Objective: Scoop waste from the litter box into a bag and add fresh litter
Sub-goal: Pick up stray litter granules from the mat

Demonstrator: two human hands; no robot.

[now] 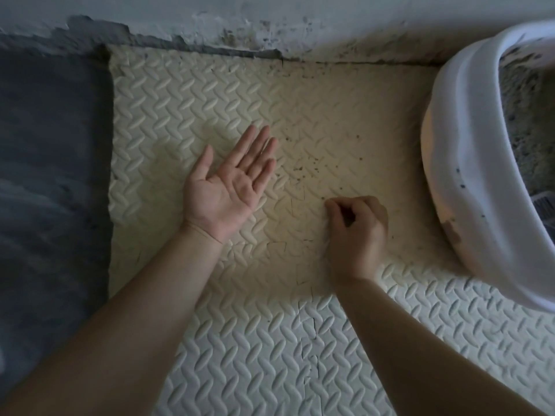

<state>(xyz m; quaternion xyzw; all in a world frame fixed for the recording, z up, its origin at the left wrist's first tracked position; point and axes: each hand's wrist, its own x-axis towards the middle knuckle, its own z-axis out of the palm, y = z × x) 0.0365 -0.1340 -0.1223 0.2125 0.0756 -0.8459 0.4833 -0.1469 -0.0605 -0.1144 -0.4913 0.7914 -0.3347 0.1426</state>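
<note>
A white litter box [468, 163] with a thick rounded rim stands at the right edge, grey litter [522, 121] inside it. My left hand [231, 184] lies palm up and flat over the cream foam mat [186, 94], fingers apart, nothing visible in it. My right hand [357, 232] rests knuckles up on the mat left of the box, its fingertips pinched together near a dark litter grain. Whether it holds a grain is too small to tell. Scattered dark litter grains [312, 166] dot the mat between my hands and the box.
The textured foam mat is made of interlocking tiles and runs to a stained wall [270, 22] at the top. Dark grey floor [51, 175] lies left of the mat. A grey ribbed object [545, 202] shows inside the box at the right edge.
</note>
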